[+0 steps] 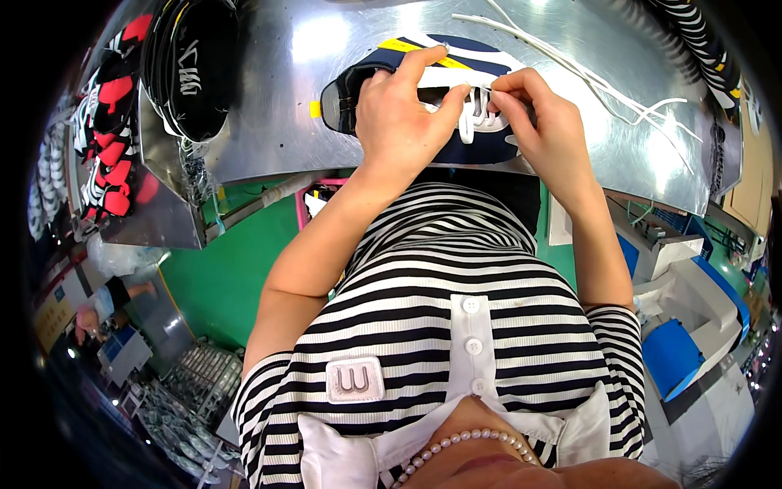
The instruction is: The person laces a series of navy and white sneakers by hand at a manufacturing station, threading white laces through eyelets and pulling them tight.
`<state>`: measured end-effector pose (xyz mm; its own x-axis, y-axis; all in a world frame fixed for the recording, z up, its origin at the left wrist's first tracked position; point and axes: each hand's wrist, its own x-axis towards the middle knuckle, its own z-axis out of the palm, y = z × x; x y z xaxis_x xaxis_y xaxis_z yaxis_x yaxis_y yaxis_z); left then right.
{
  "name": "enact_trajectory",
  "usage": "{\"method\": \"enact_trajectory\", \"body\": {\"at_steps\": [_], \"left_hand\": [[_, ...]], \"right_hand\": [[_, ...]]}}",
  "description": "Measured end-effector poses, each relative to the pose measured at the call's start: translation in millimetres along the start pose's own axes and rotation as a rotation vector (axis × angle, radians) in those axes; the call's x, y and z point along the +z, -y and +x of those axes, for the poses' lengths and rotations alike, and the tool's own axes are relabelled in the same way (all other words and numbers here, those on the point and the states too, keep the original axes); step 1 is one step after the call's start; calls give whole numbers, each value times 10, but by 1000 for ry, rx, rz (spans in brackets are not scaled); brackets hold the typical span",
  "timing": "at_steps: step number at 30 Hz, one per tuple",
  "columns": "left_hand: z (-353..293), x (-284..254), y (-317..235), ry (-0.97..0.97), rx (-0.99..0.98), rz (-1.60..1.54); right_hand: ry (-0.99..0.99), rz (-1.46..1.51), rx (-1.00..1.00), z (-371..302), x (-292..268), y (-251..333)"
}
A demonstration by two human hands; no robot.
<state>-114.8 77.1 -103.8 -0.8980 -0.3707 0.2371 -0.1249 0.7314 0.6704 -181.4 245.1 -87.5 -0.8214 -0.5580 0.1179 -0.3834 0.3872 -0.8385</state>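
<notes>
Striped shirt front (440, 326) fills the lower view, nearest the lens, with both forearms reaching up from it to the bench (269, 106), a wide sheet of bright metal whose near edge runs just under the hands. On it, close to that edge and partly over it, lies the navy shoe (481, 65) with white panels, toe toward the person's right. It looks light and soft in the upper, stiffer at the sole, so the safest hold is round the sides at the collar or under the sole. The left hand (399, 118) lies over the heel end, fingers curled down on the upper and steadying it. The right hand (542, 122) pinches the white lace (476, 118) at the eyelets, thumb and forefinger closed on it; the lace is thin, limp and liable to slip. Loose white laces (586, 73) trail across the bench to the right, well apart from the shoe. A stack of dark insoles (191, 65) stands to the left. Open bench lies beyond the shoe; the near edge leaves little room.
</notes>
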Motion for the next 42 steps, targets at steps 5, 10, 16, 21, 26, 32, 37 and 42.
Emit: {"method": "enact_trajectory", "body": {"at_steps": [5,10,16,21,26,32,37,42], "left_hand": [[-78,-31,10,25,96,-23],[-123,-126,19,77,38,-221],[-20,-262,15,275,-226,-678],[16,-126,57,247,-55,-441],[-1,-51,125,154,39,-383],[69,-76,-21,264,-161,-513],[124,-388,81,544,-266,-746],[177,-329,16,508,-370,-784]], "right_hand": [[33,-289,-112,82,126,25],[95,-480,-139,205,323,115],[56,-31,19,16,-243,114],[-123,239,127,16,94,-241],[-205,288,147,0,197,-318],[-292,165,123,-1,226,-299],[-277,718,264,61,140,-296],[2,260,4,-19,-8,97]]}}
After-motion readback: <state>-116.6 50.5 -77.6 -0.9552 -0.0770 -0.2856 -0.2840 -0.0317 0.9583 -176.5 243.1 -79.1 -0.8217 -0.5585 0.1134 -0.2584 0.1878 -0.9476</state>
